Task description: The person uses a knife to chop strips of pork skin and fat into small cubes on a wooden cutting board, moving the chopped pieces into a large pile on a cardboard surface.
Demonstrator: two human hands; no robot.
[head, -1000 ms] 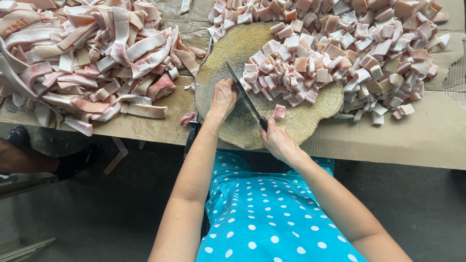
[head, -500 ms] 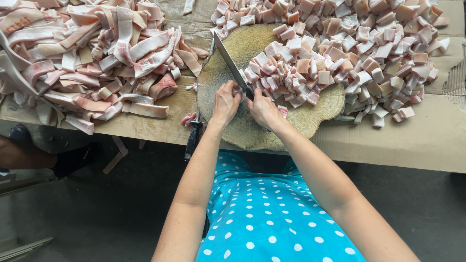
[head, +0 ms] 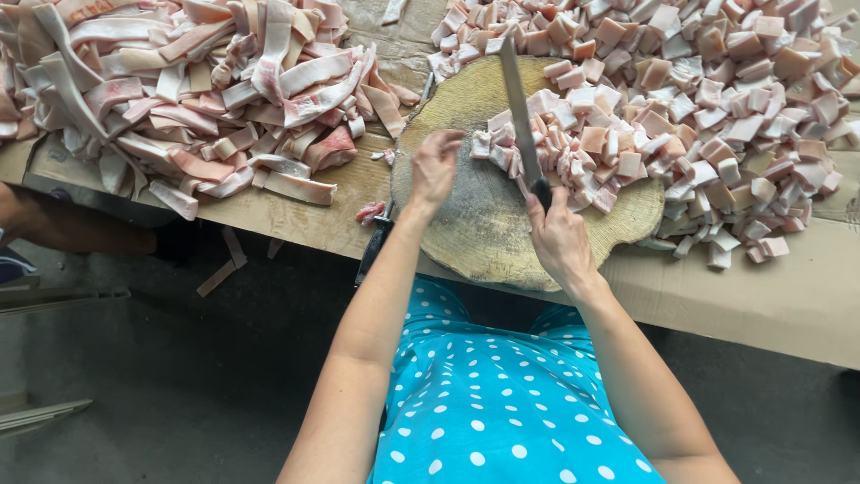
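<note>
My right hand (head: 557, 240) grips the dark handle of a long knife (head: 518, 108); its blade points away across a round wooden chopping board (head: 466, 224) and lies against a heap of small cut meat cubes (head: 591, 148). My left hand (head: 436, 166) hovers over the bare left part of the board with fingers spread and nothing in it. A big pile of long pink and white meat strips (head: 206, 99) lies to the left of the board.
Many more cut cubes (head: 752, 99) cover the cardboard-lined table (head: 761, 287) on the right. A second dark knife handle (head: 372, 251) sticks out at the table's front edge. Another person's arm (head: 63, 229) shows at the left, below the table edge.
The knife has swung from slanting across the board to pointing straight away, pushing cut pieces right. My left hand has let go of the meat and opened.
</note>
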